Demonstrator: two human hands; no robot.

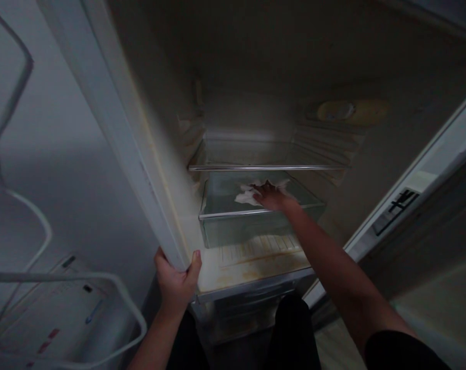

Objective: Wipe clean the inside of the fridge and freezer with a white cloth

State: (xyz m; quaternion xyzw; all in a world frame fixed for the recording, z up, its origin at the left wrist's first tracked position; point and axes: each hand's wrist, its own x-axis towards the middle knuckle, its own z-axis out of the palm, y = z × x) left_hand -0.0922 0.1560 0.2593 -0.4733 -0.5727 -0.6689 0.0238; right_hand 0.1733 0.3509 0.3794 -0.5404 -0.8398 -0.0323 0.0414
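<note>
Inside the fridge, my right hand (pixel 270 197) is on a crumpled white cloth (pixel 246 197), fingers bent over it and pressing it to the lower glass shelf (pixel 221 198). Whether the cloth is fabric or paper is hard to make out. Below that shelf sits a clear drawer (pixel 236 230). My left hand (pixel 176 277) grips the front edge of the fridge's left wall (pixel 164 221), thumb on the inner side and fingers around the outside.
Another glass shelf (pixel 267 168) lies just above my right hand. Brown stains mark the fridge floor (pixel 252 267). A yellowed lamp cover (pixel 348 111) is on the right inner wall. The open door side (pixel 394 205) stands at right. A bent white wire rack (pixel 113 277) is at left.
</note>
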